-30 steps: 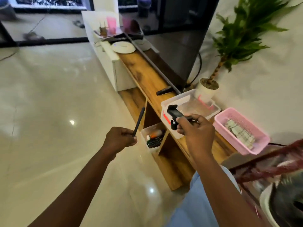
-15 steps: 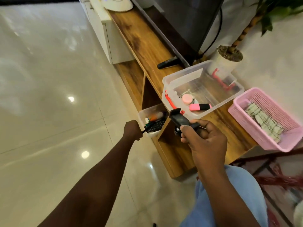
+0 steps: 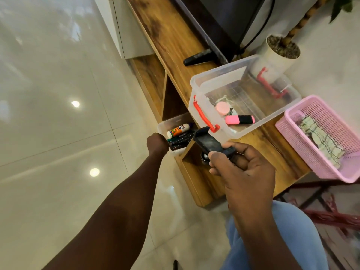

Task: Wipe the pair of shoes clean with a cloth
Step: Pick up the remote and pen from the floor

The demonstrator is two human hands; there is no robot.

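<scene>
No shoes are in view. A folded pale patterned cloth [image 3: 321, 141] lies in a pink basket [image 3: 292, 129] on the wooden TV unit [image 3: 175, 39]. My left hand [image 3: 157, 143] reaches down to a small white bin [image 3: 171, 121] on the lower shelf, and its fingers are hidden behind the back of the hand. My right hand [image 3: 243, 168] grips a black clamp-like holder [image 3: 209, 143] with a round ball mount under it, just in front of the unit's edge.
A clear plastic box [image 3: 220, 75] with red handles holds a pink highlighter and a pink round tin. A black remote [image 3: 200, 57], a TV base and a white plant pot [image 3: 276, 57] stand behind it. Glossy tiled floor spreads to the left.
The view has tilted down and moved closer to the unit. My left hand, which held a thin black stick upright, has gone down to the small white bin. My right hand keeps the black holder.
</scene>
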